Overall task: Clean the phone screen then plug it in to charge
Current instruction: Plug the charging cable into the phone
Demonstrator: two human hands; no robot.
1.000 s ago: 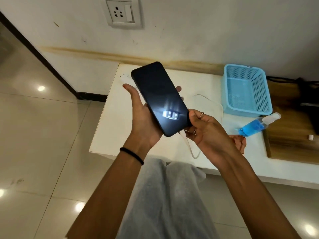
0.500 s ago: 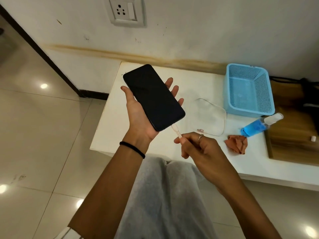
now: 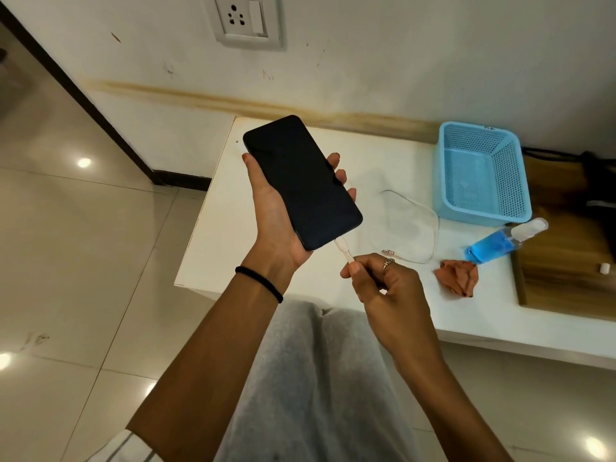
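Both bare forearms reach forward from the bottom of the view, angled toward each other. The left hand point(image 3: 278, 225) is turned palm up, thumb along the near left edge of the phone point(image 3: 301, 181) and fingertips point(image 3: 333, 160) curling over its far edge, cradling it above the lap. A black band circles the left wrist. The right hand point(image 3: 383, 285) sits lower and nearer, curled into a loose fist, thumb and forefinger pinching the cable point(image 3: 346, 253) just below the phone; a ring shows on one finger.
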